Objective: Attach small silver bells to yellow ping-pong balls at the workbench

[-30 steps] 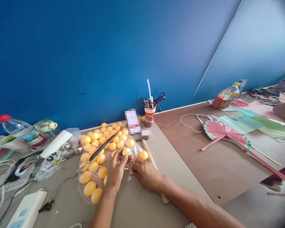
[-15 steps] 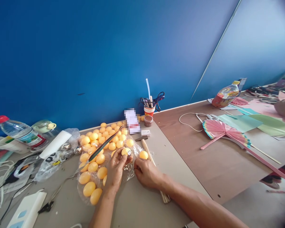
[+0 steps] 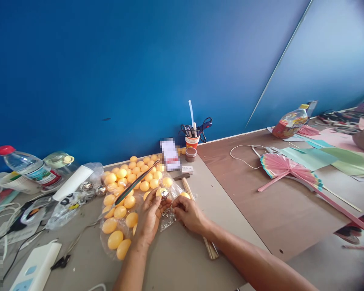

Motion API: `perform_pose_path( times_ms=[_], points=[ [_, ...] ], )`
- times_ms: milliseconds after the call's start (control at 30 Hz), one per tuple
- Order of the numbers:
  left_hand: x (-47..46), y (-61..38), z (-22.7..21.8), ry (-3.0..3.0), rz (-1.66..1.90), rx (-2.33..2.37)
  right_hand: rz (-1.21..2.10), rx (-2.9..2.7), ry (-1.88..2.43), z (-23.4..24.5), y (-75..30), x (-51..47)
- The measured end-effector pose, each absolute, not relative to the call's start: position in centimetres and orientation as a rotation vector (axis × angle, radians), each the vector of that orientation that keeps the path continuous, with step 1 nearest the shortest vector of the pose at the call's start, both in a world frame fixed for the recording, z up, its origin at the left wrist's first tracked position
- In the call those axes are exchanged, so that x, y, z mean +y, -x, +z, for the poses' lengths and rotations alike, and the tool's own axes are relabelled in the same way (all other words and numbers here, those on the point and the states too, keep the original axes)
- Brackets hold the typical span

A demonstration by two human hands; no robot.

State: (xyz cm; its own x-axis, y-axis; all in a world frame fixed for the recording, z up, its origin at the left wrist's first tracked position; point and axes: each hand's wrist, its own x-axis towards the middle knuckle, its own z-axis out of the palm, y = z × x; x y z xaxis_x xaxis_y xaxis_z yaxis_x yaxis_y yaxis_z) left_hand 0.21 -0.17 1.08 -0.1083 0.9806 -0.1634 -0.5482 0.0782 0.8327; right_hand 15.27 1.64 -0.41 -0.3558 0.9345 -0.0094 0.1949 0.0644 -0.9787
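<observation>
So the left hand (image 3: 150, 216) had its fingers clamped on one orange ball (image 3: 161, 193), pinched between thumb and fingertips just above the table, and there was a shiny silver bit on the ball's top, though it was too small to make out properly. That ball sat at the near edge of the big pile of orange balls (image 3: 133, 178), most of them lying on a clear plastic bag (image 3: 118, 242) on the grey table (image 3: 176, 262). The right hand (image 3: 186, 212) was just beside it on the right, fingers bunched together and pointing down into a little heap of silver pieces (image 3: 169, 214); honestly couldn't tell if it had actually grabbed one. Some wooden sticks (image 3: 210, 248) ran under the right wrist toward the near side. A dark green strip (image 3: 136, 184) lay slanted across the pile. Far behind, against the blue wall, stood a paper cup (image 3: 192, 141) stuffed with pens and scissors. Off to the left a water bottle (image 3: 27, 167) with a red cap lay tipped over, and well to the right a pink paper fan (image 3: 283, 167) rested on the brown board.
</observation>
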Motion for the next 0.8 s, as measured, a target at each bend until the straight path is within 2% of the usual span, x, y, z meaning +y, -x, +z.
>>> perform_pose_path(
  times_ms=[233,800],
  points=[
    [-0.3,-0.3,1.6,-0.620,1.431,0.924,1.687,-1.322,1.000,0.3,-15.2,2.0],
    [-0.8,-0.6,1.9,-0.671,1.318,0.873,1.700,-1.091,0.836,1.5,-15.5,2.0]
  ],
)
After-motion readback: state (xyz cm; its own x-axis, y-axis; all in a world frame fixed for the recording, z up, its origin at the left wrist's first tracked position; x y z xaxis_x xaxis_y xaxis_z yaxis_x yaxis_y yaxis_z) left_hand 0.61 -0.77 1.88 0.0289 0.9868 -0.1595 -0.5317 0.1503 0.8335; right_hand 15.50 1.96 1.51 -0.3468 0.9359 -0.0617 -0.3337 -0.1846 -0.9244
